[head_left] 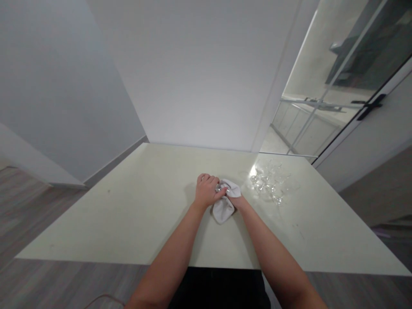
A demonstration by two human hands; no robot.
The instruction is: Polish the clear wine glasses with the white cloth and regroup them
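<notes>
Above the middle of the pale table, my left hand (pixel 207 191) is closed around a small clear glass piece (pixel 221 187), only part of which shows between the fingers. My right hand (pixel 237 201) is wrapped in a white cloth (pixel 223 210) pressed against the same piece. The cloth covers most of the right fingers, and one corner hangs down toward the table. To the right lies a cluster of several clear glass pieces (pixel 268 182) with thin stems; their exact shape is hard to make out.
The pale table (pixel 112 219) reaches a white wall panel (pixel 199 86) at its back edge. At the right stands a glazed door with a black handle (pixel 371 106). Grey wood-look floor (pixel 38 214) surrounds the table, and a thin cable (pixel 104 295) lies at lower left.
</notes>
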